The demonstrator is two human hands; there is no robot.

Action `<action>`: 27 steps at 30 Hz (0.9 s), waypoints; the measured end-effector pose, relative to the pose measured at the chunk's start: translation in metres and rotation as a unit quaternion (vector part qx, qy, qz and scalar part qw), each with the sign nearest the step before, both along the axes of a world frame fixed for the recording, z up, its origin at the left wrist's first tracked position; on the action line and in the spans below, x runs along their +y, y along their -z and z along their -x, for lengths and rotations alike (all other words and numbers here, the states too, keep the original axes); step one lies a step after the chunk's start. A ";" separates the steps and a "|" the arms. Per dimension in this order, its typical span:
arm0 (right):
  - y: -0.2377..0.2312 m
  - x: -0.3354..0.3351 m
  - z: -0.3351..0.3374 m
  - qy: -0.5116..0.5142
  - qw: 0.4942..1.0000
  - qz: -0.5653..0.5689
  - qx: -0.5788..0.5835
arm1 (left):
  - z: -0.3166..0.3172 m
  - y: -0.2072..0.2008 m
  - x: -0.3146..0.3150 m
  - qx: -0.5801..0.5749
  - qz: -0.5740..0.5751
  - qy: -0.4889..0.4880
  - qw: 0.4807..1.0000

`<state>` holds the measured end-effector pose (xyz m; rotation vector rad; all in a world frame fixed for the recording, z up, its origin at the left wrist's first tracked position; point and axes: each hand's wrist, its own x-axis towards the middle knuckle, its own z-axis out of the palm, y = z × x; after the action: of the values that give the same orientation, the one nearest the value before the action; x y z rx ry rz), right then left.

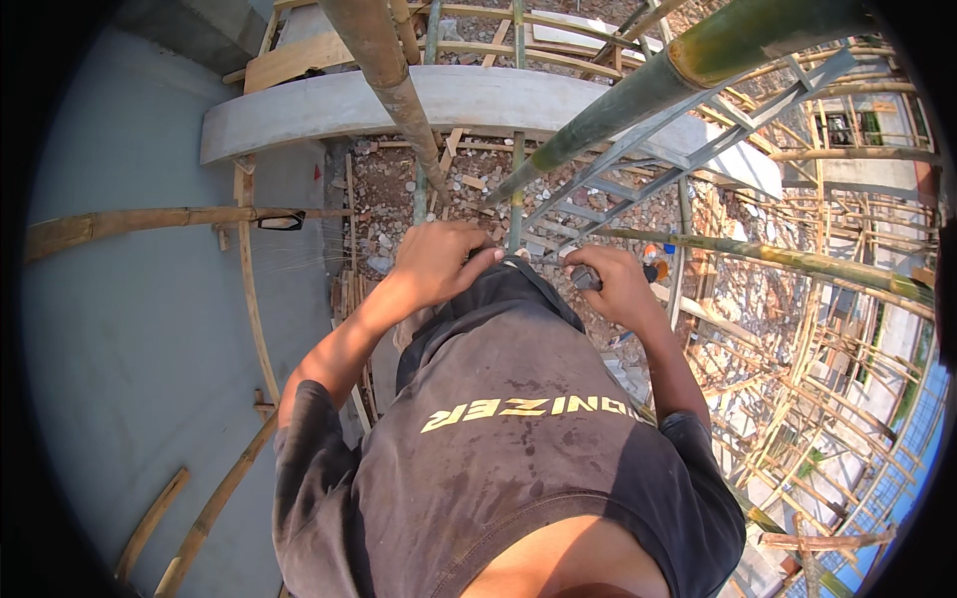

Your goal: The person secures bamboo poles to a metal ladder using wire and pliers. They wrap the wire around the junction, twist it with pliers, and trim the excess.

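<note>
My left hand (440, 261) is held in front of my waist, its fingers curled and the thumb pointing right. Whatever it holds, if anything, is hidden beneath it. Level with it on the other side, my right hand (620, 282) is closed round a hand tool with a dark, blocky end (586, 277). The rest of that tool is mostly covered by my fingers, and its kind is unclear. Just beyond my hands, a thin upright bamboo pole (516, 189) and a thicker brown pole (391, 85) run down toward the ground.
A thick green bamboo pole (638, 95) slants across ahead, beside a metal ladder (698, 145). A smooth grey wall (150, 329) stands on my left, with a horizontal bamboo pole (150, 224) before it. Rubble (389, 204) lies far below a concrete beam (319, 118). Bamboo scaffolding (817, 379) fills the right.
</note>
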<state>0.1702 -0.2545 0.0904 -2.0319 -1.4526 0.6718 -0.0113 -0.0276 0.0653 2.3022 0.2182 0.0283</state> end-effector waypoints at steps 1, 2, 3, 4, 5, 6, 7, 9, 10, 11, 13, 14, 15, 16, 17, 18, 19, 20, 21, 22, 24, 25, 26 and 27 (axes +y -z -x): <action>0.000 0.000 0.000 -0.018 0.999 -0.024 -0.025 | 0.000 0.010 0.003 0.053 0.088 0.000 0.995; 0.001 -0.001 -0.001 -0.037 0.997 -0.049 -0.050 | 0.001 0.021 0.005 0.105 0.176 0.001 0.979; -0.003 0.000 -0.001 -0.061 0.993 -0.067 -0.082 | 0.001 0.029 0.006 0.166 0.332 -0.009 0.928; -0.007 0.003 0.000 -0.083 0.986 -0.086 -0.114 | 0.002 0.039 0.008 0.222 0.478 -0.018 0.850; -0.010 0.005 0.000 -0.106 0.978 -0.104 -0.146 | 0.004 0.049 0.008 0.272 0.609 -0.027 0.745; -0.013 0.006 0.001 -0.121 0.973 -0.116 -0.158 | 0.008 0.059 0.006 0.305 0.681 -0.004 0.666; -0.015 0.008 0.001 -0.134 0.968 -0.128 -0.172 | 0.011 0.068 0.005 0.333 0.743 0.021 0.580; -0.015 0.009 0.000 -0.147 0.963 -0.133 -0.180 | 0.011 0.069 0.005 0.380 0.778 0.042 0.499; -0.014 0.008 -0.001 -0.147 0.965 -0.127 -0.175 | 0.008 0.062 0.005 0.371 0.722 0.033 0.584; -0.013 0.007 -0.002 -0.147 0.967 -0.120 -0.170 | 0.005 0.054 0.004 0.357 0.658 0.023 0.663; -0.008 0.003 -0.005 -0.112 0.977 -0.106 -0.151 | -0.001 0.052 -0.001 0.230 0.515 -0.004 0.826; -0.005 0.001 -0.005 -0.096 0.980 -0.098 -0.141 | -0.003 0.049 -0.002 0.120 0.379 -0.036 0.917; 0.001 -0.001 -0.005 -0.068 0.985 -0.104 -0.122 | -0.007 0.036 -0.003 0.007 0.229 -0.066 0.971; 0.005 -0.003 -0.004 -0.040 0.988 -0.109 -0.103 | -0.009 0.026 -0.002 -0.108 0.071 -0.092 0.987; 0.008 -0.004 -0.003 -0.011 0.990 -0.113 -0.084 | -0.009 0.024 0.000 -0.138 0.020 -0.088 0.986; 0.009 -0.003 -0.002 0.000 0.991 -0.108 -0.083 | -0.009 0.016 -0.002 -0.163 -0.015 -0.066 0.984; 0.010 -0.003 0.001 0.012 0.991 -0.101 -0.082 | -0.008 0.007 -0.007 -0.188 -0.047 -0.043 0.980; 0.011 -0.002 0.004 0.023 0.992 -0.094 -0.081 | -0.008 0.001 -0.013 -0.212 -0.080 -0.020 0.974; 0.010 -0.002 0.006 0.051 0.995 -0.071 -0.049 | -0.009 0.006 -0.021 -0.212 -0.098 -0.020 0.972; 0.009 -0.001 0.009 0.077 0.996 -0.048 -0.017 | -0.009 0.016 -0.030 -0.211 -0.117 -0.021 0.970; 0.010 0.000 0.012 0.106 0.994 -0.035 0.017 | -0.008 0.026 -0.033 -0.189 -0.123 -0.023 0.974; 0.011 0.000 0.013 0.110 0.993 -0.045 0.019 | -0.008 0.027 -0.031 -0.167 -0.110 -0.025 0.979; 0.011 0.001 0.014 0.114 0.992 -0.054 0.020 | -0.009 0.028 -0.028 -0.146 -0.096 -0.027 0.984; 0.010 0.001 0.012 0.073 0.993 -0.088 -0.023 | -0.011 0.018 -0.025 -0.073 -0.001 -0.018 0.997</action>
<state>0.1584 -0.2535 0.0804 -2.0032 -1.3236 0.4236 -0.0003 -0.0527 0.0471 2.2863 0.1831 0.2151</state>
